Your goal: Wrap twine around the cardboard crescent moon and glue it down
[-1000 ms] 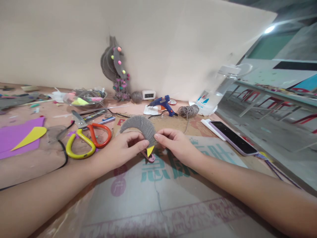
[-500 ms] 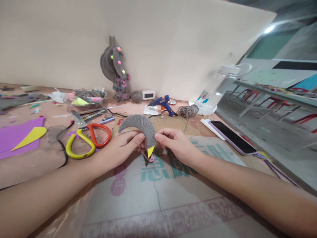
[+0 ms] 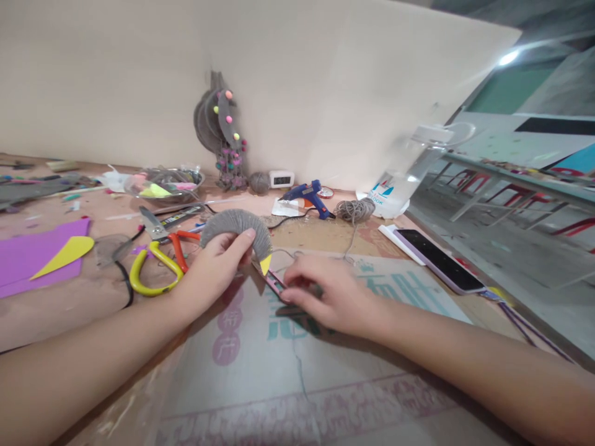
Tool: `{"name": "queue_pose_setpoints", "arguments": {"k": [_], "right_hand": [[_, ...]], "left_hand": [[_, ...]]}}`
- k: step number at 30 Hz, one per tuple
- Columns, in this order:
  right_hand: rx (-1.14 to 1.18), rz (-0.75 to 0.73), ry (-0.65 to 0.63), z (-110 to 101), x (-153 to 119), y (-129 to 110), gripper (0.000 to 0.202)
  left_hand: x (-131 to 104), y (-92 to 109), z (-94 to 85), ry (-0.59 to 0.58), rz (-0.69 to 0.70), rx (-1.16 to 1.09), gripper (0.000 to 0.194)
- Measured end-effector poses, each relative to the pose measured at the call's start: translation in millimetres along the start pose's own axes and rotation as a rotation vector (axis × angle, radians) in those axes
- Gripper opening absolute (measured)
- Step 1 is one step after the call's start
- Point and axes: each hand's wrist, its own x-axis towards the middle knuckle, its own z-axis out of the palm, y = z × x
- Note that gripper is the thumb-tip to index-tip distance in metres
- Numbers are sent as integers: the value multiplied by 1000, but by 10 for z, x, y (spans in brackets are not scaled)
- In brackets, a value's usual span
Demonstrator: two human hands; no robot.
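My left hand (image 3: 226,257) pinches a crescent (image 3: 239,222) closely wound with grey yarn. Its lower tip, bare of yarn, shows yellow. Just under that tip a slim pink tool (image 3: 274,283) lies slanting over the board; its exact kind is unclear. My right hand (image 3: 320,288) has thumb and fingers closed on the near end of this tool. A loose strand of grey yarn (image 3: 284,251) curves behind my right hand, and a yarn skein (image 3: 354,209) sits farther back.
Scissors (image 3: 155,272) with yellow and red handles lie left, near purple foam (image 3: 41,257) and a yellow piece (image 3: 65,255). Behind are a blue glue gun (image 3: 312,197), a clock (image 3: 281,179) and a decorated grey ornament (image 3: 218,130). A bottle (image 3: 395,179) and phone (image 3: 439,259) are right.
The crescent has moved left with my left hand, covering part of the red scissor handle. My right hand has let go of it and come down to the pink tool.
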Motion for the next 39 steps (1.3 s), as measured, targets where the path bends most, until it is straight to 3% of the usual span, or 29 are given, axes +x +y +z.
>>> {"name": "queue_pose_setpoints", "arguments": {"k": [2,4,9,13,18,21,26,30,34,39], "right_hand": [[-117,-92,-111,29,-14,-42,27],[-199,-104,-128,58,-10,-46,34],[-219,-85,-173,14,-1,-51,7],[-270,-104,-222,-60,-29,-151,20],[-247,-162,-212,16,-19,-170,31],[-201,-206,-215,45,-13,-179,29],[-254,-263,-327,3,-69,-253,26],[-295,-302,-174,-78,-82,-213,23],[-321,-155,15,-158,-24,-54,38],[-388,-102,51,-89,9,117,32]], "left_hand": [[-6,18,-4,-3,14,43,41],[-12,30,-3,-7,18,73,42],[1,-10,10,-12,19,102,41],[2,-48,17,-3,19,98,38],[3,-51,12,-24,33,167,38],[16,-49,1,-7,54,247,39],[5,-34,-7,-46,59,334,43],[-13,-12,-4,-78,49,360,44],[-20,9,-2,-93,37,393,44],[-24,14,4,-108,-22,404,44]]}}
